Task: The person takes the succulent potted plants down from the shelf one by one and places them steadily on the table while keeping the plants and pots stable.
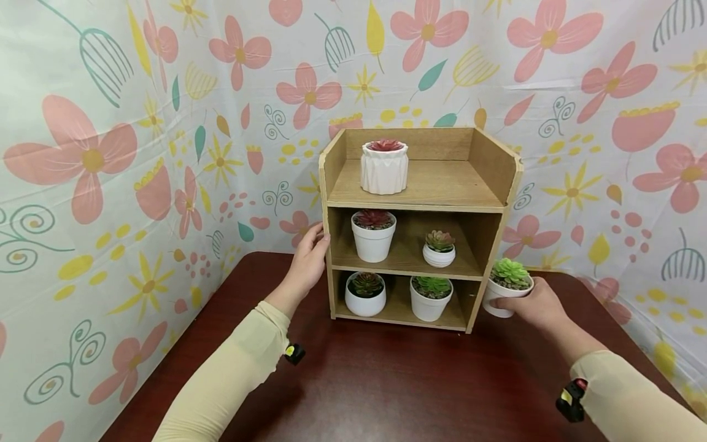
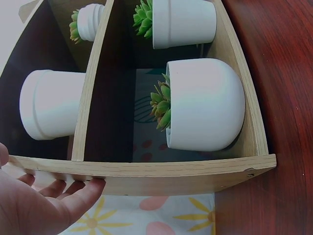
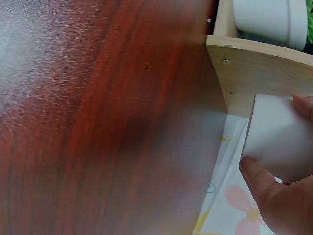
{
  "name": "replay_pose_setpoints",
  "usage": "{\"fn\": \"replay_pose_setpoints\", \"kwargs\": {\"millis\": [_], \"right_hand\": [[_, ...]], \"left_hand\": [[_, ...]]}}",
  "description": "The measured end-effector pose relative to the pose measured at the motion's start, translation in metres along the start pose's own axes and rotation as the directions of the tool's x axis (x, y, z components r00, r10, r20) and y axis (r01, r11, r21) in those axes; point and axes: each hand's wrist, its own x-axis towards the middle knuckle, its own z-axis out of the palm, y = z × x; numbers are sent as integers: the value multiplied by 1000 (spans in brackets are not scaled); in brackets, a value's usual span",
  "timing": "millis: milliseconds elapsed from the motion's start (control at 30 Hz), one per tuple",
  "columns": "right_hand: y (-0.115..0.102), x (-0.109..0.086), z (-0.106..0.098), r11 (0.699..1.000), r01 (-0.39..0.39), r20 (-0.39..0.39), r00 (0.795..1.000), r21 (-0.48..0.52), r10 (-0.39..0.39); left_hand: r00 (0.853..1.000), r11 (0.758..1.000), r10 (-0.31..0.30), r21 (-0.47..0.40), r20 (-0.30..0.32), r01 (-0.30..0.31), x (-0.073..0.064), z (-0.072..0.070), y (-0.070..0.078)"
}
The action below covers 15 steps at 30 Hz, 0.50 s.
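My right hand [image 1: 544, 305] grips a white pot with a bright green succulent [image 1: 510, 274], just outside the right wall of a three-tier wooden shelf [image 1: 420, 204]. In the right wrist view, thumb and fingers hold the white pot [image 3: 276, 134] from both sides, close to the shelf's outer panel; its plant is hidden there. On the opposite side, my left hand [image 1: 306, 261] touches the shelf's left panel at middle-tier height. Seen from the left wrist, its fingertips [image 2: 95, 186] lie against the panel's outer face, with the thumb near the front edge.
A ribbed white pot [image 1: 383, 172] stands on the top tier. The middle tier has a red succulent [image 1: 373, 239] and a small one [image 1: 439, 252]. Below stand a round pot [image 1: 366, 301] and a tapered pot [image 1: 431, 304]. Flowered cloth [image 1: 265, 153] surrounds the dark red table [image 1: 375, 380].
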Motion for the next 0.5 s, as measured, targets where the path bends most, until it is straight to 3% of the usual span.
{"fn": "replay_pose_setpoints", "kwargs": {"millis": [500], "right_hand": [[14, -5, 17, 999, -10, 32, 999, 52, 9]], "left_hand": [[1000, 1000, -7, 24, -14, 7, -1, 0, 0]]}}
